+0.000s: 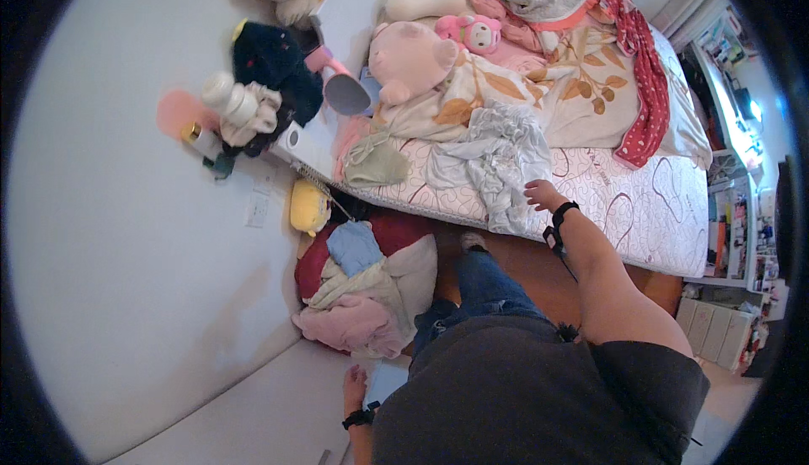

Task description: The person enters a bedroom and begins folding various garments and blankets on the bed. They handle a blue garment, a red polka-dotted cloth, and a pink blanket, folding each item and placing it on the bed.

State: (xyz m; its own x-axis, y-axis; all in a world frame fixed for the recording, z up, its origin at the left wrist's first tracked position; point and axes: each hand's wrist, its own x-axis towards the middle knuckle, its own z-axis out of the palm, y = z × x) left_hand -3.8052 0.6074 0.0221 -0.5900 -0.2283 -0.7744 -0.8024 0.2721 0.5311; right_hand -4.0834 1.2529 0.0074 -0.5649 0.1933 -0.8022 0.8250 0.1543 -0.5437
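Note:
My right hand (pixel 543 195) is held out at the bed's front side, fingers apart and nothing seen in it. Beside its fingertips lies a crumpled white cloth (pixel 505 155), partly hanging over the edge of the mattress (pixel 607 212); I cannot tell whether they touch. My left hand (pixel 356 384) hangs low at the lower left, below a pink plush cloth (pixel 354 326). Its fingers are too small and blurred to read, and no object shows in it. Both wrists wear black bands.
On the bed lie a pink plush toy (pixel 411 57), a leaf-patterned blanket (pixel 581 92), red dotted clothing (pixel 651 98) and a green cloth bag (pixel 377 163). A heaped beanbag (pixel 417 263) fills the floor at left, near the wall. Shelves (pixel 727 225) stand at right.

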